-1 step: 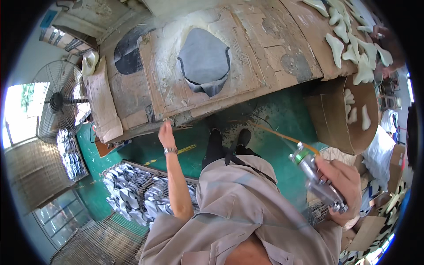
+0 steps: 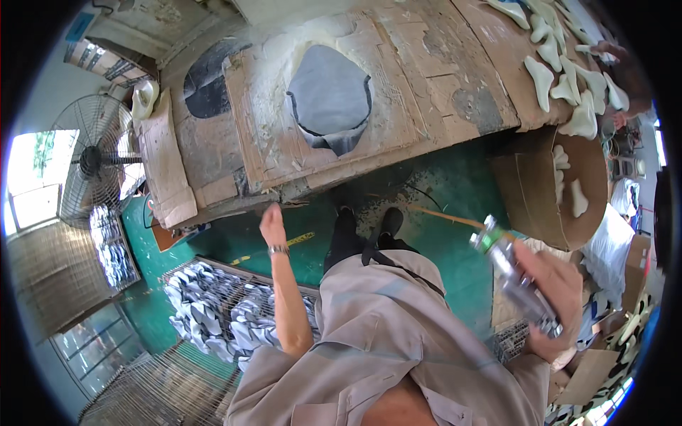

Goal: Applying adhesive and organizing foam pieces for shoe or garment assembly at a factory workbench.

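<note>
A person stands at a long desk (image 2: 440, 85) covered with worn brown cardboard, seen from above through a wide, curved lens.

The right hand (image 2: 561, 298) is raised at the right of the view, its fingers wrapped firmly around a silver spray can (image 2: 513, 280). The can is tilted, with its green-topped nozzle end pointing up and to the left, toward the desk. It is held in the air, well apart from the desk.

The left hand (image 2: 272, 226) reaches forward just below the near edge of the desk. It holds nothing, and its fingers are loosely together. A metal watch (image 2: 278, 250) circles the wrist.

On the desk lies a grey sheet (image 2: 328, 96) of rounded shape, resting on a cardboard panel with a pale powdery ring around it. Further right along the desk, many cream-coloured shaped pieces (image 2: 561, 64) lie spread in a group. A cardboard box (image 2: 568, 184) stands by the desk's right end with a few more of these pieces inside.

The floor (image 2: 440, 234) is green. The person's dark shoes (image 2: 366, 220) are on it, close to the desk. To the lower left, a wire basket (image 2: 213, 312) holds a heap of grey and white pieces. A large standing fan (image 2: 96, 160) is at the far left, beside a bright window.
</note>
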Action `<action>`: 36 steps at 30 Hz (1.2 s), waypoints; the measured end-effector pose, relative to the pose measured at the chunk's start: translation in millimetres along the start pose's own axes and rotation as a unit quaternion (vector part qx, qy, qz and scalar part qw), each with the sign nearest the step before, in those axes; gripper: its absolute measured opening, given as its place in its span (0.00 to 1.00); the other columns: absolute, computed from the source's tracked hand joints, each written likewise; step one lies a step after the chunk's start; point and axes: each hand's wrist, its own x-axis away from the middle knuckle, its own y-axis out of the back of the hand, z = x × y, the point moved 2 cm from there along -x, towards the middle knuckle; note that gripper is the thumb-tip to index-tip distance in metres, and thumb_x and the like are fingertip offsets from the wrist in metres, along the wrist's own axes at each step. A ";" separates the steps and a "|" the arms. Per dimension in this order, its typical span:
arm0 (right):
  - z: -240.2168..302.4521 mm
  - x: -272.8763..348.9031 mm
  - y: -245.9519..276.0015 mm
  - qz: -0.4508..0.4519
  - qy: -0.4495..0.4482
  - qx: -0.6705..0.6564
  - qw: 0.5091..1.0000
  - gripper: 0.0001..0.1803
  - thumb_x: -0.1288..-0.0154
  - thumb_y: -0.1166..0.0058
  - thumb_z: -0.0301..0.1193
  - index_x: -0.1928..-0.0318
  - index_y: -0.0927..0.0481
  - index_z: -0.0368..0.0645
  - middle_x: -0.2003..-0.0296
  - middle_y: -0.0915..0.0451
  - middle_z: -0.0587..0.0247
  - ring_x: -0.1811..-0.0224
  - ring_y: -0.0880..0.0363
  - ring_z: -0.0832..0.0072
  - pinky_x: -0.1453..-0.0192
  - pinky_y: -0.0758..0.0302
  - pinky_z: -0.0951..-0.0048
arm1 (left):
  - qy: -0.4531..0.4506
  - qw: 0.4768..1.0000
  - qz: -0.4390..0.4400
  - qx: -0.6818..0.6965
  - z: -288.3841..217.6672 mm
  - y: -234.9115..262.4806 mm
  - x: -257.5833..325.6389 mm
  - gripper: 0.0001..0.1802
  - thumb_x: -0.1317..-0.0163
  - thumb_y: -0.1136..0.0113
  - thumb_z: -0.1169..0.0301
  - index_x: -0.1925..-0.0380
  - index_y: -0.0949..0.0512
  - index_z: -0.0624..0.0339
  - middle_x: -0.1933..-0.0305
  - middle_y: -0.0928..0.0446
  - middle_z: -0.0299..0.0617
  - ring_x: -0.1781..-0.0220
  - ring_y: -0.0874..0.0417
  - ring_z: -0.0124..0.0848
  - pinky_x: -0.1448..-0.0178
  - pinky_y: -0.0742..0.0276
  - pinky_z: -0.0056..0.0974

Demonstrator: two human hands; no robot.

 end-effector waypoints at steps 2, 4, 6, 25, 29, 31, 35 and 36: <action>9.2 -13.8 -7.3 -0.159 -0.189 -0.030 0.969 0.30 0.46 0.34 0.37 0.42 0.17 0.35 0.61 0.17 0.55 0.59 0.18 0.67 0.52 0.26 0.69 | 0.063 0.998 0.000 -0.012 56.7 17.4 45.9 0.12 0.31 0.35 0.67 0.51 0.14 0.57 0.62 0.16 0.30 0.74 0.28 0.16 0.74 0.36 0.26; 0.0 -11.3 -14.2 -0.169 -0.232 0.050 0.957 0.31 0.46 0.33 0.38 0.41 0.17 0.37 0.59 0.16 0.55 0.56 0.18 0.67 0.51 0.26 0.70 | 0.206 0.977 0.041 -0.028 32.2 -14.4 89.6 0.15 0.33 0.34 0.67 0.48 0.14 0.55 0.54 0.14 0.32 0.57 0.18 0.19 0.60 0.25 0.29; -3.0 -8.7 -13.1 -0.071 -0.126 -0.015 0.989 0.33 0.47 0.33 0.39 0.40 0.17 0.37 0.60 0.15 0.53 0.61 0.18 0.66 0.54 0.26 0.69 | 0.201 0.978 0.047 -0.036 21.7 -16.3 104.9 0.15 0.32 0.34 0.68 0.47 0.15 0.55 0.51 0.14 0.34 0.54 0.18 0.21 0.53 0.23 0.31; -29.3 46.2 11.6 -0.096 -0.107 -0.034 0.989 0.32 0.49 0.38 0.26 0.40 0.19 0.33 0.61 0.17 0.49 0.64 0.18 0.64 0.58 0.26 0.70 | -0.470 0.815 0.050 -0.335 -275.0 -172.3 -47.1 0.23 0.47 0.26 0.61 0.48 0.14 0.46 0.35 0.24 0.41 0.27 0.32 0.44 0.29 0.34 0.52; -46.7 67.5 22.8 -0.110 -0.113 -0.052 0.986 0.32 0.48 0.37 0.27 0.39 0.19 0.33 0.64 0.19 0.51 0.67 0.20 0.66 0.60 0.27 0.71 | -0.472 0.822 0.068 -0.310 -262.9 -170.1 -62.6 0.17 0.50 0.24 0.62 0.58 0.11 0.47 0.39 0.22 0.36 0.27 0.31 0.42 0.29 0.33 0.51; -50.9 72.8 22.4 -0.106 -0.136 -0.075 0.982 0.32 0.47 0.37 0.25 0.38 0.21 0.33 0.66 0.21 0.54 0.65 0.21 0.67 0.58 0.27 0.73 | -0.481 0.825 0.061 -0.290 -272.7 -178.8 -58.4 0.13 0.53 0.24 0.64 0.65 0.10 0.49 0.44 0.20 0.33 0.30 0.28 0.39 0.31 0.31 0.50; -70.2 81.2 28.4 -0.135 -0.124 -0.077 0.980 0.33 0.48 0.36 0.23 0.37 0.22 0.33 0.67 0.21 0.54 0.68 0.21 0.67 0.60 0.27 0.72 | -0.466 0.808 0.107 -0.346 -323.0 -200.5 -48.5 0.12 0.56 0.24 0.65 0.69 0.10 0.51 0.48 0.20 0.35 0.36 0.24 0.39 0.36 0.28 0.47; -73.4 83.1 27.0 -0.143 -0.130 -0.079 0.978 0.33 0.48 0.36 0.23 0.37 0.22 0.33 0.67 0.21 0.54 0.68 0.21 0.67 0.60 0.27 0.72 | -0.473 0.803 0.114 -0.345 -345.2 -208.5 -46.1 0.12 0.56 0.24 0.65 0.69 0.10 0.51 0.48 0.20 0.35 0.36 0.24 0.39 0.36 0.28 0.47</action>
